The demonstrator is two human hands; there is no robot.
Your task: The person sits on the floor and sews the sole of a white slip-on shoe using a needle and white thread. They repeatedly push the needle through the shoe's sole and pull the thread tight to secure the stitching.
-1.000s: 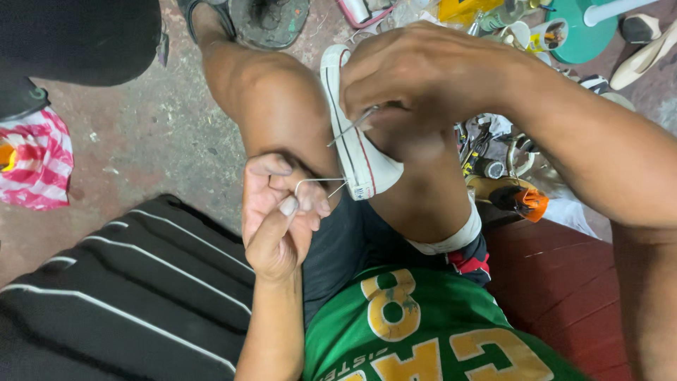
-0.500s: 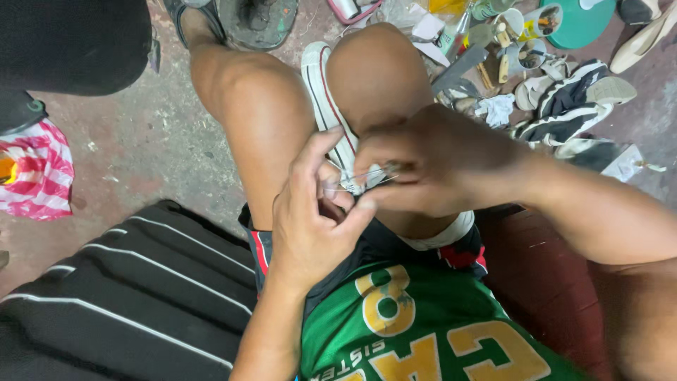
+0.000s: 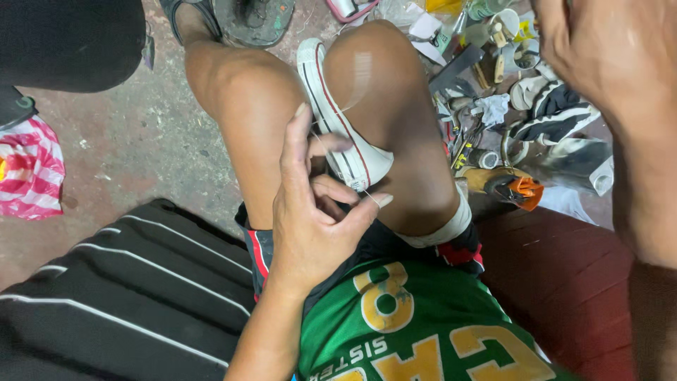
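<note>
A white sneaker (image 3: 343, 134) with a red stripe along its sole stands wedged between my two bare knees, toe pointing away from me. My left hand (image 3: 317, 212) rests against its heel end, and a thin thread (image 3: 367, 192) runs from the sole across the thumb and fingers, which pinch it. My right hand (image 3: 606, 63) is raised high at the upper right, close to the camera and blurred. What it holds is hidden.
Tools, shoe parts and scraps (image 3: 493, 106) lie on the floor to the right, with an orange-handled tool (image 3: 518, 189) near my knee. A black striped cloth (image 3: 120, 289) covers the lower left, a pink striped bag (image 3: 32, 169) the left edge, a sandal (image 3: 247, 17) the top.
My right hand has left the sneaker and swung up and to the right. My left hand has stayed at the heel end with the thread.
</note>
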